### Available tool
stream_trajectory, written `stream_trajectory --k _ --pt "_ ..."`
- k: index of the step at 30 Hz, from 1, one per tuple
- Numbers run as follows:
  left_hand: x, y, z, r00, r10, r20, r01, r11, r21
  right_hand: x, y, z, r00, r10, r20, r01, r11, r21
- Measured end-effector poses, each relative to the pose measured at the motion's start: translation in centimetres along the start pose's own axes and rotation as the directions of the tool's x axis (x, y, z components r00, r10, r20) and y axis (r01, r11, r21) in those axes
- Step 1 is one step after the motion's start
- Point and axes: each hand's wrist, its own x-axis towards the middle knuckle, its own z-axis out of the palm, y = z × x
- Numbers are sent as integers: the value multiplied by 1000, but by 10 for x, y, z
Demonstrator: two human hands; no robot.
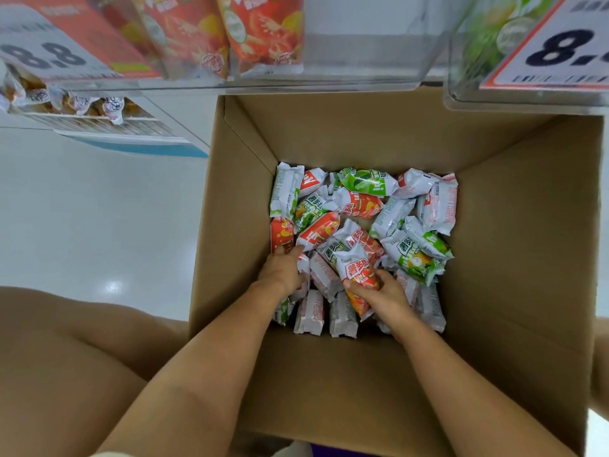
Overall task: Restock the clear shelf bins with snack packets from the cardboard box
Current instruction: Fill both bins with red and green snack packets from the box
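Many red, green, white snack packets (392,222) in cardboard box (510,225); both hands clutch packets.

matt brown cardboard box (514,225), crinkly glossy foil-ish snack packets (359,225) inside, clear shiny plastic bins (362,61) at 12 o'clock, glossy pale floor (99,209) at 9 o'clock

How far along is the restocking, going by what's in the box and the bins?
Done: the clear bin above already holds some red packets, with bare space beside them. In hand: the right hand grips a red packet in the cardboard box; the left hand is reaching among the packets beside it. Left: a layer of red and green packets covers the box bottom, so plenty remains.
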Motion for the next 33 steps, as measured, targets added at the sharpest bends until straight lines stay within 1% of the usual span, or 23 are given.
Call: stream_trajectory --k 4,6,7,9,11,12,13,14,15,16,17,18,19,20,21,22,23,25,28,29,31,33 --pt "-5 3 8 999 29 -18 -29 1000 9 0 -1 0 1000 -7 -5 7 1000 -5" --pt "-8 2 8 996 83 -29 -82 996 21 0 -2 0 1000 -10 -11 10 1000 2" --pt "-11 0 7 991 123 -47 -122 992 15 -1 -4 0 1000 -8 -11 8 1000 21" --pt "-16 -3 6 974 188 -128 -193 981 -26 -3 -7 1 1000 -3 -24 5 997 80" --pt "-22 -5 4 954 184 -238 -214 971 -108 -7 -14 2 997 -3 -82 15 989 147" --pt "-26 -5 2 943 149 -299 -210 960 -187 -8 -17 3 993 -3 -114 23 985 172" --pt "-30 -2 -1 928 95 -361 -210 932 -295 -9 -20 2 991 -7 -137 33 983 183" --pt "-35 2 -6 911 20 -411 -212 880 -426 -11 -24 2 989 -16 -150 43 983 177" --pt "-41 9 -13 892 -72 -447 -217 798 -562 -15 -28 2 988 -30 -154 55 985 164" --pt "-48 15 -21 870 -180 -459 -221 689 -690 -21 -33 1 987 -50 -154 74 986 152" --pt "-56 23 -30 854 -290 -432 -214 561 -800 -27 -40 0 985 -82 -155 105 984 146" --pt "-65 30 -38 854 -383 -352 -187 406 -895 -34 -47 1 982 -110 -152 133 979 157" --pt "-74 36 -46 877 -422 -229 -150 212 -966 -41 -56 1 980 -139 -139 164 968 190" --pt "-84 41 -52 918 -386 -87 -92 4 -996 -49 -65 1 980 -161 -118 185 956 230" --pt "-96 46 -56 957 -289 29 -25 -181 -983 -59 -73 3 979 -179 -97 198 945 261" --pt "-109 51 -60 980 -171 102 44 -313 -949 -69 -82 5 977 -198 -81 213 936 281" --pt "-122 56 -61 988 -71 136 98 -387 -917 -79 -88 8 971 -231 -63 239 927 290" --pt "-145 67 -60 988 54 144 153 -443 -883 -99 -97 13 953 -298 -53 301 913 275" --pt "-171 75 -57 982 157 102 163 -448 -879 -128 -101 19 919 -391 -50 386 867 315" --pt "-179 75 -56 983 169 77 144 -434 -889 -137 -101 19 909 -412 -54 406 853 329" --pt "-189 72 -55 986 167 8 69 -361 -930 -153 -101 16 898 -434 -73 431 832 348" --pt "-197 67 -55 981 162 -109 -61 -276 -959 -167 -100 13 881 -464 -88 465 818 339"
